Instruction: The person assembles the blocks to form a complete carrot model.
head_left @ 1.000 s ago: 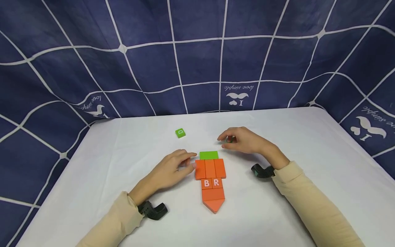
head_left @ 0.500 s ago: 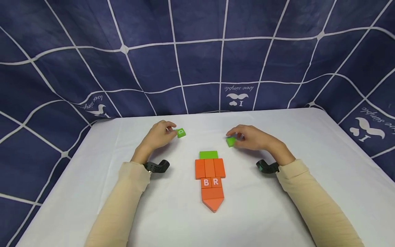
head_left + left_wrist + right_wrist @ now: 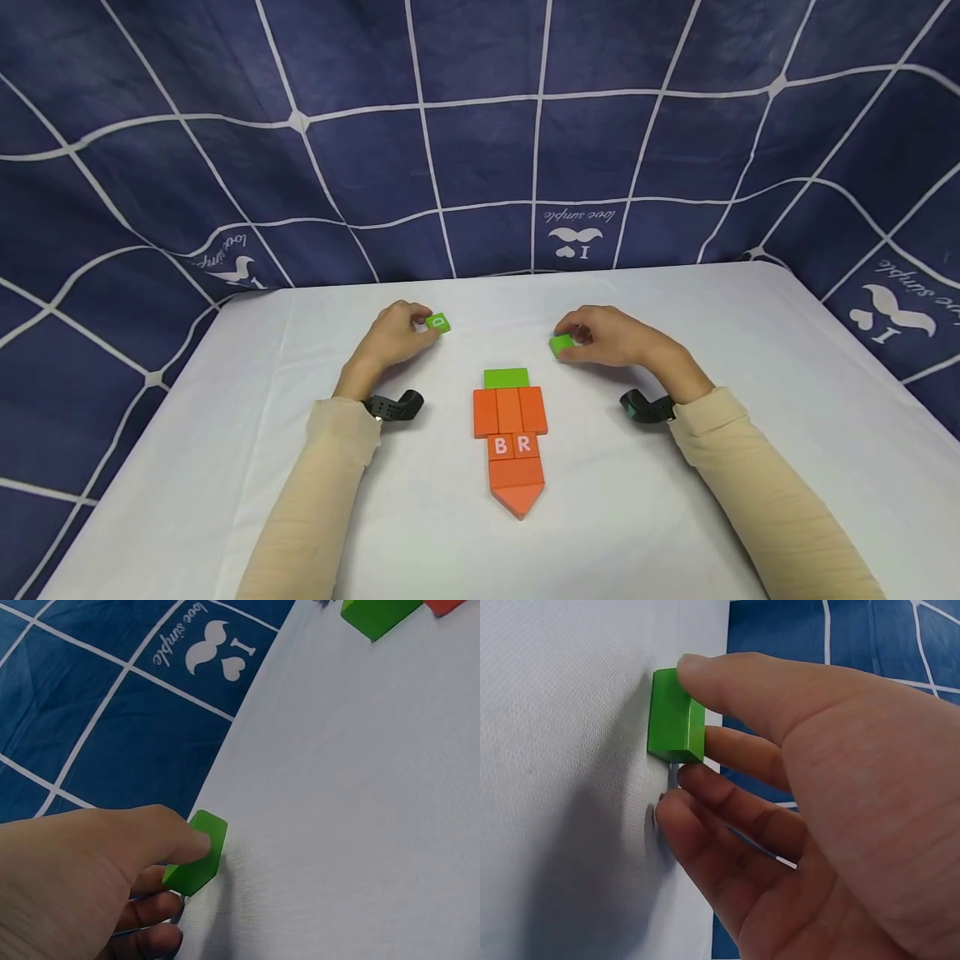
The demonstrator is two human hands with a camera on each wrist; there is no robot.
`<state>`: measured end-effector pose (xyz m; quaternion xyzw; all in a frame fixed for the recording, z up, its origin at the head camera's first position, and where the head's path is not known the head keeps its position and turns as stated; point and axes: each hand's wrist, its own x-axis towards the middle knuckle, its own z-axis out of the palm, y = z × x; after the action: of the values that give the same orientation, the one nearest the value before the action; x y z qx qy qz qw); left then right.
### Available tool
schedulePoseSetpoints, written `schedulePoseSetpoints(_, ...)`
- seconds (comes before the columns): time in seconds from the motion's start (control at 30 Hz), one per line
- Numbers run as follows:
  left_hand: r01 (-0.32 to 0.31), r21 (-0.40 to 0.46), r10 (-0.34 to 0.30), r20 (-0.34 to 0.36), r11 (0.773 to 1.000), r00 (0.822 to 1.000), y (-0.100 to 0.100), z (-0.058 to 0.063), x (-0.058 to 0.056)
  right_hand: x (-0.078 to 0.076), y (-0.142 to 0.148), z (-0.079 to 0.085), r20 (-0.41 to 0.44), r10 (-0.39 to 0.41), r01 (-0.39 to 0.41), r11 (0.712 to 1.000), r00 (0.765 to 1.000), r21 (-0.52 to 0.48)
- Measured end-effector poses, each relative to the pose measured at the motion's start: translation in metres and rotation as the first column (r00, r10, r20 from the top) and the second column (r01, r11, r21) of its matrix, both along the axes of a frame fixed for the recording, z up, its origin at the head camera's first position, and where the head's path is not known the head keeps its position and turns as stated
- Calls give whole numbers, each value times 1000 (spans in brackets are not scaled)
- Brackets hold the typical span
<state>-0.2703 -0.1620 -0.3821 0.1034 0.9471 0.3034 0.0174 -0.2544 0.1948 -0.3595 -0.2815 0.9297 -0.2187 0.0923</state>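
Observation:
My left hand [image 3: 390, 335] pinches a small green block [image 3: 438, 322] marked D between thumb and fingers, at the back left of the table. In the left wrist view the thumb lies on the side of that green block [image 3: 196, 855]. Over on the right, my right hand [image 3: 609, 335] holds another small green block [image 3: 561, 346]. Its thumb presses one face of this block [image 3: 676, 716] in the right wrist view, with fingers behind it. Between and nearer than both hands lies a flat figure of orange blocks [image 3: 510, 411] topped by a green rectangular block [image 3: 506, 378].
Within the figure, two orange squares lettered B [image 3: 501, 446] and R [image 3: 524, 444] sit above a pointed orange block [image 3: 518, 500]. White cloth [image 3: 645, 517] covers the table. A dark blue curtain with white lines [image 3: 480, 142] hangs behind the far edge.
My left hand has gone from beside the orange figure back and left to the D block and now pinches it. My right hand shifted slightly right, with its green block now more visible.

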Motion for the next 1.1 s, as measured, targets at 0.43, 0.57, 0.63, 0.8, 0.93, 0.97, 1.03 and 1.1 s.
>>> schedulePoseSetpoints(0.43, -2, -46, 1, -36, 999, 999, -18, 24, 19, -1, -6, -3, 27, -42, 42, 999, 999, 1)
schedulePoseSetpoints(0.57, 14, -42, -16, -64, 999, 998, -20, 24, 22, -2, -8, -3, 15, -63, 62, 998, 998, 30)
schedulePoseSetpoints(0.63, 12, -33, -14, -75, 999, 997, -18, 19, 20, -2, -9, -3, -2, -61, 61, 998, 998, 31)
schedulePoseSetpoints(0.8, 6, -17, -7, -77, 1000, 997, -9, 3, 14, -1, -8, -5, -17, -55, 55, 998, 998, 29)
schedulePoseSetpoints(0.93, -5, 2, 5, -75, 1000, 997, -2, -4, 10, -1, -7, -7, -12, -54, 54, 998, 998, 12)
schedulePoseSetpoints(0.97, -7, 4, 7, -81, 1000, 997, -1, -5, 10, -1, -6, -8, -10, -55, 55, 998, 998, 4)
schedulePoseSetpoints(1.03, -15, 10, 16, -93, 1000, 996, 1, -8, 9, -1, -6, -8, -3, -60, 60, 998, 998, -13)
schedulePoseSetpoints(1.1, -16, 16, 17, -109, 1000, 994, 1, -10, 8, -2, -5, -8, 7, -68, 68, 997, 998, -24)
